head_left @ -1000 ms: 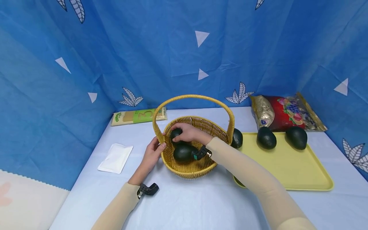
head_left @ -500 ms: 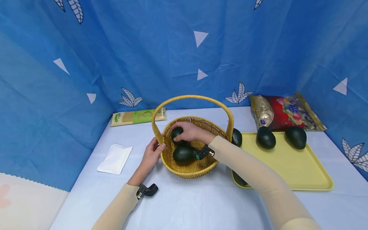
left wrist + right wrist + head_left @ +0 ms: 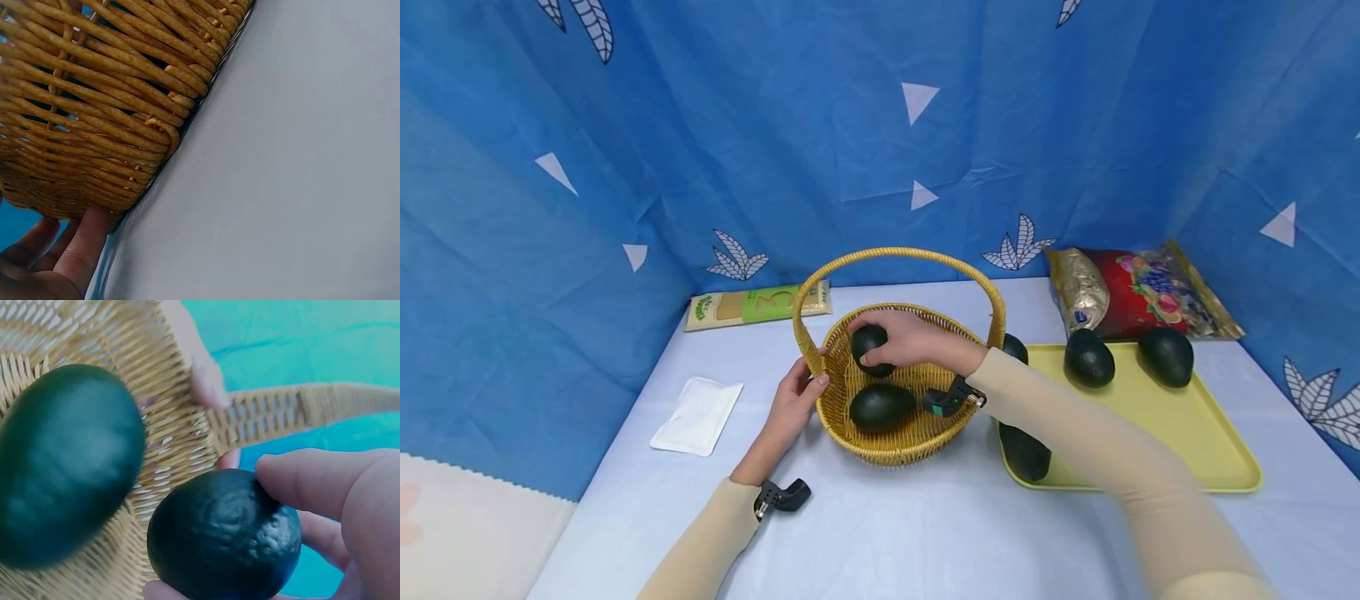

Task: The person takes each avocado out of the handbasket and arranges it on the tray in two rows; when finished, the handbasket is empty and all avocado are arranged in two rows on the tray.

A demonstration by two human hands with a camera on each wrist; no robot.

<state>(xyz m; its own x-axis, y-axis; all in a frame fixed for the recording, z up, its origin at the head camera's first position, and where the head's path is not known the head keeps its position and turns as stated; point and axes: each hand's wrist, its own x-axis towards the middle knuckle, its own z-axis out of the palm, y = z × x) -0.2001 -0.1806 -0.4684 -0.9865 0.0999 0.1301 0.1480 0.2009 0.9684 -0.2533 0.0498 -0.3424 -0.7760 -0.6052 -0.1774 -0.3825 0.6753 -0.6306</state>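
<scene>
A yellow wicker basket (image 3: 895, 454) with a tall arched handle stands mid-table. My left hand (image 3: 793, 400) holds its left rim near the handle base, thumb over the edge; in the left wrist view fingers (image 3: 84, 250) press the outer weave. Inside the basket, my right hand (image 3: 910, 337) grips a dark green avocado (image 3: 868, 346), with thumb and fingers around it. That avocado (image 3: 219, 537) shows close up in the right wrist view. A second avocado (image 3: 882, 407) lies on the basket floor in front of it, untouched.
Right of the basket is a yellow tray (image 3: 1150, 433) with several avocados, including one (image 3: 1088, 358) at the back and one (image 3: 1025, 452) at the left. A red-and-gold packet (image 3: 1142, 292) lies behind. Leftward lie a noodle packet (image 3: 756, 305) and a white pouch (image 3: 697, 415).
My right hand and its avocado have shifted slightly right and up, apart from the other avocado. The right forearm moved right, uncovering more of the tray's front-left avocado. The left hand keeps its hold.
</scene>
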